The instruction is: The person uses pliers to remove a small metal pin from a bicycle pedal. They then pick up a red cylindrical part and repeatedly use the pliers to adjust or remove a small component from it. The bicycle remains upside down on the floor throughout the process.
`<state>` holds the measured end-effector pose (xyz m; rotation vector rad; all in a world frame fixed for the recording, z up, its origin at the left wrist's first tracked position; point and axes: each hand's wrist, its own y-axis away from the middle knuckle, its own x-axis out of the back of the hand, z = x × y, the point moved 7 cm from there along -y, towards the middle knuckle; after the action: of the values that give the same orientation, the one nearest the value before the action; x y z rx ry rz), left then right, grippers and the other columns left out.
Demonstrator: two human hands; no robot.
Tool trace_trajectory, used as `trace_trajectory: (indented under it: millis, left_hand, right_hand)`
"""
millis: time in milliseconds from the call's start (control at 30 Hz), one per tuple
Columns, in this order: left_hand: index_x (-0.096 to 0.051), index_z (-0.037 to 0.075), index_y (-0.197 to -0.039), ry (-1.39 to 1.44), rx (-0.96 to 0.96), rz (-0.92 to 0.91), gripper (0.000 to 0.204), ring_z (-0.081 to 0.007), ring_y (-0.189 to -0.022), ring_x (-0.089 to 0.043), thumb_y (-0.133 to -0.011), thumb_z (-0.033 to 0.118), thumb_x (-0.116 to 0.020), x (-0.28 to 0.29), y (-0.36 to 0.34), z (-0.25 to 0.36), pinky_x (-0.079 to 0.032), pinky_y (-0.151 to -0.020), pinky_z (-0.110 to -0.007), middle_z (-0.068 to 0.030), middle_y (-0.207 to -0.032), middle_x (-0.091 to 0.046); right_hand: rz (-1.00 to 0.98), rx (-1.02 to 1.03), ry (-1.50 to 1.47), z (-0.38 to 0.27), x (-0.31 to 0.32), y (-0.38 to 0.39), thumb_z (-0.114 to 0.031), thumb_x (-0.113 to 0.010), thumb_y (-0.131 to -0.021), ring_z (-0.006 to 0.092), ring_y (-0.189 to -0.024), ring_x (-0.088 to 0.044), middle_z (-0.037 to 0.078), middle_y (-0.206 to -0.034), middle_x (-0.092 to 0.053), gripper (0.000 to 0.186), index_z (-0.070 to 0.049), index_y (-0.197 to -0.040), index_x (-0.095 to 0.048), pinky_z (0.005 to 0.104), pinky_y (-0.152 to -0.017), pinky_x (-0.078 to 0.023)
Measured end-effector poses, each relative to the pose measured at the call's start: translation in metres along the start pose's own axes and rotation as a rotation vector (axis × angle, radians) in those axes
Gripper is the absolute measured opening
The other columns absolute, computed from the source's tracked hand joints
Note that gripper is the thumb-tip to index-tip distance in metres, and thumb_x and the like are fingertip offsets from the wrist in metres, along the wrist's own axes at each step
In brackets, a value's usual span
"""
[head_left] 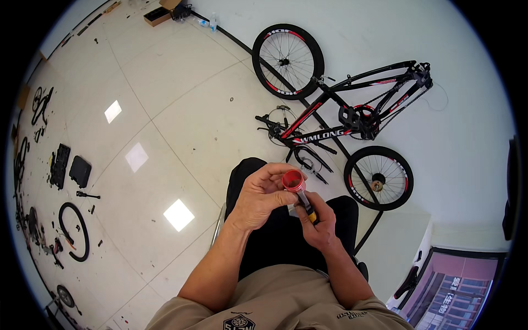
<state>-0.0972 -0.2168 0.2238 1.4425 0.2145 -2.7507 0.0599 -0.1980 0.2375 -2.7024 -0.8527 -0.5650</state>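
In front of my lap, my left hand [261,197] has its fingers and thumb closed around a small red, open-topped cylinder [293,181]. The hollow mouth of the cylinder tilts up toward me, and ridges run around its outside. My right hand [319,224] grips a hand tool with a black and yellow handle [312,214]. Grey metal on this tool reaches up to the underside of the cylinder. Whether the two are joined or just touching, I cannot tell. My fingers hide most of the tool.
Ahead, a black and red bicycle frame [324,135] leans at the wall between two loose wheels [287,61], with a fork and handlebar parts beside it. On the tiled floor at left lie an open black tool case [59,165], a tyre [82,234] and scattered bike parts. A cardboard box [157,16] stands far off.
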Motion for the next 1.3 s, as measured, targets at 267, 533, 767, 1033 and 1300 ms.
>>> trace_trajectory:
  millis: [267, 533, 767, 1033, 1300]
  left_hand:
    - [-0.068, 0.008, -0.118, 0.046, -0.001, -0.274, 0.049, -0.0253, -0.111, -0.066, -0.074, -0.003, -0.086, -0.016, 0.004, -0.003, -0.053, -0.098, -0.039, -0.0181, -0.120, -0.068]
    - [-0.064, 0.010, -0.114, 0.071, 0.008, -0.325, 0.045, -0.0284, -0.114, -0.066, -0.076, -0.005, -0.084, -0.020, 0.004, -0.003, -0.053, -0.097, -0.040, -0.0206, -0.119, -0.068]
    - [-0.060, 0.008, -0.111, 0.189, 0.052, -0.216, 0.041, -0.0232, -0.102, -0.067, -0.080, -0.008, -0.079, -0.016, 0.002, -0.008, -0.056, -0.089, -0.037, -0.0210, -0.113, -0.068]
    - [-0.061, 0.013, -0.112, 0.193, 0.061, -0.203, 0.041, -0.0278, -0.104, -0.065, -0.081, -0.003, -0.081, -0.012, 0.000, -0.011, -0.053, -0.090, -0.040, -0.0195, -0.109, -0.068]
    - [-0.059, 0.010, -0.110, 0.088, 0.069, -0.018, 0.038, -0.0235, -0.103, -0.067, -0.082, -0.004, -0.079, -0.004, -0.001, -0.011, -0.055, -0.089, -0.038, -0.0184, -0.109, -0.069]
  right_hand:
    - [0.104, 0.227, 0.034, 0.001, -0.004, 0.006, 0.016, -0.057, -0.076, 0.0269, -0.089, -0.064, 0.016, -0.105, -0.063, 0.051, 0.001, -0.124, -0.058, 0.0310, -0.079, -0.051]
    - [0.048, 0.180, 0.003, 0.007, -0.009, 0.005, 0.015, -0.052, -0.078, 0.0199, -0.087, -0.059, 0.010, -0.101, -0.060, 0.043, 0.002, -0.118, -0.058, 0.0275, -0.078, -0.049]
    - [0.004, 0.006, -0.166, 0.007, -0.014, 0.006, -0.012, -0.067, -0.099, 0.0089, -0.084, -0.059, 0.003, -0.096, -0.066, 0.022, 0.001, -0.116, -0.063, 0.0252, -0.074, -0.049]
    - [-0.003, -0.059, -0.188, 0.015, -0.018, 0.010, -0.010, -0.067, -0.099, 0.0073, -0.079, -0.055, 0.001, -0.090, -0.063, 0.016, 0.002, -0.110, -0.063, 0.0239, -0.071, -0.046]
    - [-0.084, -0.264, -0.335, 0.036, -0.026, 0.017, -0.010, -0.067, -0.099, 0.0093, -0.074, -0.056, 0.002, -0.085, -0.063, 0.016, 0.002, -0.109, -0.064, 0.0255, -0.068, -0.048]
